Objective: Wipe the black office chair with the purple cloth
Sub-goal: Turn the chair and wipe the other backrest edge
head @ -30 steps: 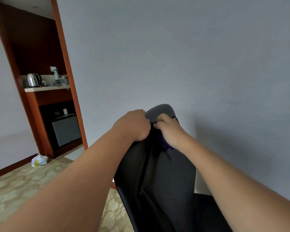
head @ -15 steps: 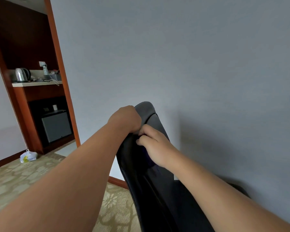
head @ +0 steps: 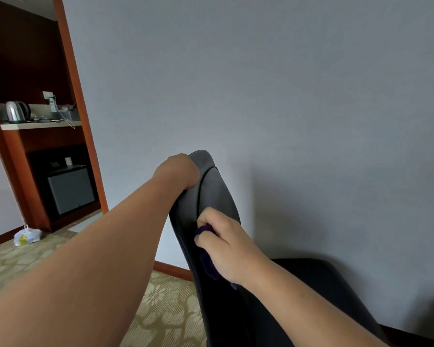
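Black office chair [head: 216,194] stands at the centre-bottom of the frame, seen nearly edge-on. The backrest is smooth and dark, w/ a curved seam along its edge. It rises from the bottom centre and tilts a bit to the left of the frame; its rounded top is approx. at mid-height. The seat shows as a dark flat shape at lower right.

Purple cloth [head: 207,265] is small, crumpled, dark violet and mostly hidden. It lies against the backrest below the top, gripped by the right hand [head: 226,244]. The left hand [head: 178,171] grips the backrest near its top edge.
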`<state>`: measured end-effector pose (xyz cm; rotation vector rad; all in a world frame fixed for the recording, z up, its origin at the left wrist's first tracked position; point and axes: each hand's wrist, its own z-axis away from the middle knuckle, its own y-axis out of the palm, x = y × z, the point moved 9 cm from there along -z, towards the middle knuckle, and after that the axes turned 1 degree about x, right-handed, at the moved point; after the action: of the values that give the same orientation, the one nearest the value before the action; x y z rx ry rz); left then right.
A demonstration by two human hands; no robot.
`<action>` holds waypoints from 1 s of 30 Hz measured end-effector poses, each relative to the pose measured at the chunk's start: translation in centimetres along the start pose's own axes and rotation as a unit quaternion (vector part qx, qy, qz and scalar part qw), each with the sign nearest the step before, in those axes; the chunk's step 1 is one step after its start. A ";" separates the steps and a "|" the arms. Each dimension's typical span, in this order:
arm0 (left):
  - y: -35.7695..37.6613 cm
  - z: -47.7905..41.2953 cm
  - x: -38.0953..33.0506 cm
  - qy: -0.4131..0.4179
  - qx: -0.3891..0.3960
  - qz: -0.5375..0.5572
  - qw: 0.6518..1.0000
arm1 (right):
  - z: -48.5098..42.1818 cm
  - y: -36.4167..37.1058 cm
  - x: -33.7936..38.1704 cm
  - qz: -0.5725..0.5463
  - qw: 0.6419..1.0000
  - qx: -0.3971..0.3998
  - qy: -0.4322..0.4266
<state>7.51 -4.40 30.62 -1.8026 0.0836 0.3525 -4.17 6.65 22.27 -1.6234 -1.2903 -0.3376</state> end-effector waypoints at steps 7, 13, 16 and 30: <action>-0.3 1.4 -0.7 0.005 0.005 -0.019 1.000 | 6.3 1.4 -1.7 0.009 0.988 -0.120 -0.094; -0.4 2.1 -1.3 0.005 0.018 -0.025 1.000 | 7.4 0.9 -4.8 -0.088 0.979 -0.181 0.008; -0.5 2.5 -1.6 0.004 0.024 -0.026 0.999 | 5.8 -0.9 -2.5 -0.145 0.964 -0.222 0.031; -0.5 3.5 -3.0 0.051 -0.007 -0.021 0.998 | 7.0 -1.5 -2.3 0.015 0.968 -0.244 0.057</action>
<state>4.12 -1.26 31.19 -1.8325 0.1137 0.2317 -8.79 10.95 18.16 -1.9941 -1.1486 -0.7673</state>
